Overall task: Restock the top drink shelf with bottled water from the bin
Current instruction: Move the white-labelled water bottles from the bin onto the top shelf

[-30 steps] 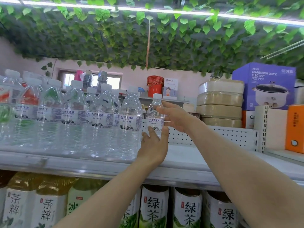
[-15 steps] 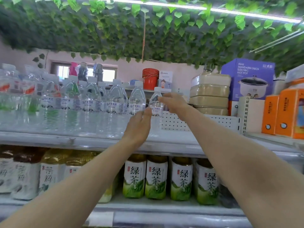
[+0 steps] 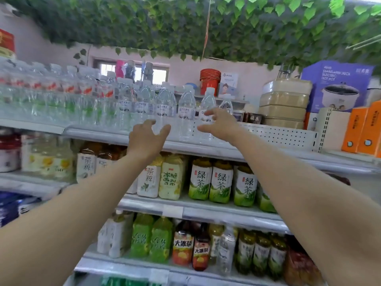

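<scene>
Two bare hands up at the white metal top shelf [image 3: 206,148]: left hand [image 3: 147,139] and right hand [image 3: 218,124], both with fingers spread and loose, gripping nothing. Clear plastic water bottles with white caps [image 3: 186,108] stand upright in a row on that shelf. I count six with blue-and-white labels from mid-shelf to the row's right end, the last one shorter or set further back, I cannot tell which. The right hand's fingertips [image 3: 206,113] overlap the fifth bottle's label; touching or just in front, I cannot tell. Left hand sits before the shelf edge, below the third and fourth. Further left, red-labelled bottles [image 3: 51,87] smear into blur, too soft to count. One shelf down, three green-tea bottles with white-and-green labels [image 3: 221,182] read clearly; a fourth is cut off by the right forearm. Right of the water: a perforated white panel [image 3: 278,137], a stack of four beige round containers [image 3: 285,100], one purple hot-pot box [image 3: 338,85], two orange cartons [image 3: 362,129]. Green leaf garland [image 3: 226,27] overhead
</scene>
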Available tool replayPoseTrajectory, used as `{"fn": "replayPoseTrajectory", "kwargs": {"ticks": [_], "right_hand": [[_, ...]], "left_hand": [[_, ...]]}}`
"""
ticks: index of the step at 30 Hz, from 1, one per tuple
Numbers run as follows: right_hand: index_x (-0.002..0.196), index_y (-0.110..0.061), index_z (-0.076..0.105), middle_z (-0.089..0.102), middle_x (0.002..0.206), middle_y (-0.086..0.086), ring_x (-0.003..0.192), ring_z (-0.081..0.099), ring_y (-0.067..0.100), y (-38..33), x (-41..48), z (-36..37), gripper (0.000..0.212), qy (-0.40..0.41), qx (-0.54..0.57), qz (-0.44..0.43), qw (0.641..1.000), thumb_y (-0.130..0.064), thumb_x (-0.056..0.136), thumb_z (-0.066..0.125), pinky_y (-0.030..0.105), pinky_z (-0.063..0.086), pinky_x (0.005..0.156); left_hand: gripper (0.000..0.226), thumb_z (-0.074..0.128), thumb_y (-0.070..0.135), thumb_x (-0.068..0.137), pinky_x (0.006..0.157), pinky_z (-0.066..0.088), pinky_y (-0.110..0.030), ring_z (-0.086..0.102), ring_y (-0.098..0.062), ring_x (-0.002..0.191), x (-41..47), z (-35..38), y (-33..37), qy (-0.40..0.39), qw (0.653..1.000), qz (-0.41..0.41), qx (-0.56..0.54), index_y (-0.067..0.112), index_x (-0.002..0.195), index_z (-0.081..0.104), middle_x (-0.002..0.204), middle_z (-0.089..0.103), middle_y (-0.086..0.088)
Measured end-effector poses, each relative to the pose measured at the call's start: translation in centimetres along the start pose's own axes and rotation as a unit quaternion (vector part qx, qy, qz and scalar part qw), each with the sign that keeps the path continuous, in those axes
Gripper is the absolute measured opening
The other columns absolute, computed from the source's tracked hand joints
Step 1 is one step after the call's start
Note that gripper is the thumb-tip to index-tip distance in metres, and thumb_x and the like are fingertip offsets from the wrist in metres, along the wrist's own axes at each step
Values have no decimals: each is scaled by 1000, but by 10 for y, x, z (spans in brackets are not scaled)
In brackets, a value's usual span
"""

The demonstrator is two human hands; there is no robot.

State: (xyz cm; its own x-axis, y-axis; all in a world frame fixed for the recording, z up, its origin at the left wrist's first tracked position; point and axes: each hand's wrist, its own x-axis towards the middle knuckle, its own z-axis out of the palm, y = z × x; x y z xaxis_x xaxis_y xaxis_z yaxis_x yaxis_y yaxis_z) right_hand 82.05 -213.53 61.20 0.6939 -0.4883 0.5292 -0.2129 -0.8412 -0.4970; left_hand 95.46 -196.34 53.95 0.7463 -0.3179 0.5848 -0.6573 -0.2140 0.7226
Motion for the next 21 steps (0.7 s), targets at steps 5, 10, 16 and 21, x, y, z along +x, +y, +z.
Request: {"fn": "replayPoseTrajectory", "kwargs": {"ticks": [5, 10, 16, 21], "right_hand": [[150, -23, 45, 48, 152, 4, 137, 47, 24, -4, -54, 66, 70, -91, -41, 5, 995, -36, 89, 78, 29, 38, 98], [153, -21, 42, 49, 152, 5, 136, 49, 27, 7, -100, 138, 76, -172, -67, 26, 982, -33, 87, 79, 37, 43, 108], [149, -20, 45, 50, 151, 5, 135, 50, 25, 49, -138, 225, 74, -261, -60, 40, 963, -33, 86, 80, 33, 42, 103], [149, -22, 46, 48, 154, 2, 133, 52, 23, 94, -160, 309, 72, -355, -61, 60, 931, -38, 86, 78, 26, 42, 95]], "left_hand": [[66, 56, 61, 90, 106, 38, -48, 37, -34, 135, -49, -18, -58, -21, 995, -31, 95, 25, 145, 44, 146, 43, -13], [66, 63, 57, 88, 107, 36, -49, 34, -33, 137, -104, -22, -122, -52, 985, -76, 147, 27, 145, 45, 148, 41, -11], [63, 66, 53, 87, 103, 41, -48, 36, -35, 135, -168, -3, -209, -103, 966, -155, 181, 26, 141, 49, 147, 43, -12], [65, 68, 49, 88, 104, 40, -44, 43, -37, 129, -225, 19, -289, -146, 939, -241, 195, 21, 143, 49, 141, 47, -18]]}}
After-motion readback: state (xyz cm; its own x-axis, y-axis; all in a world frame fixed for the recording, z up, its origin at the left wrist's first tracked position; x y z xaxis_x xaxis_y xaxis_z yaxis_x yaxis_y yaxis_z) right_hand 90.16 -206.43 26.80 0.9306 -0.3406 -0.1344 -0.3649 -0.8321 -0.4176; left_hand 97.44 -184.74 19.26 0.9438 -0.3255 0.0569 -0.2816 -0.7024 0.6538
